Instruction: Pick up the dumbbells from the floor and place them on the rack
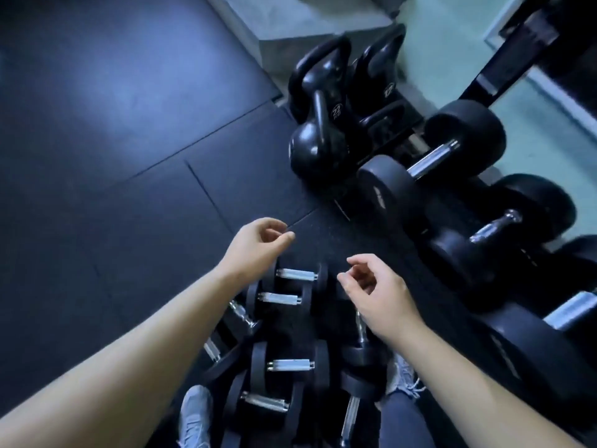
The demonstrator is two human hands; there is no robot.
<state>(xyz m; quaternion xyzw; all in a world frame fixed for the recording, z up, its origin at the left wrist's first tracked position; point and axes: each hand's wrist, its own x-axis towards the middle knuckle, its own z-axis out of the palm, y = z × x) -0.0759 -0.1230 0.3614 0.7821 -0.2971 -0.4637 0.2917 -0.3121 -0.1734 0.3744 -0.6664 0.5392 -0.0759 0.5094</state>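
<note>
Nearest me, between my pale shoe and my dark trouser leg, the dumbbells lay in a loose cluster on the black rubber floor, none of them lifted. The near dumbbell lay with its chrome handle crosswise. The middle dumbbell lay just beyond it, and the farthest dumbbell sat at the far edge beside a similar one.

I judged the step in hand to be the reach down for a first pickup. To do it well, I would wrap each grip round the middle of a handle, squarely between the two heads, so the weight hung level. I would start with the far pair, whose handles lay bare and crosswise. The heads sat close together, so fingers could get nipped between them.

The left grip hovered over the far left corner of the cluster, fingers loosely curled and holding nothing. The right grip hung over the right side, equally relaxed and empty. The farthest dumbbell lay between them, just near and right of the left grip, touching neither.

Farther right stood the rack, already bearing a large dumbbell. Black kettlebells stood just left of it.
</note>
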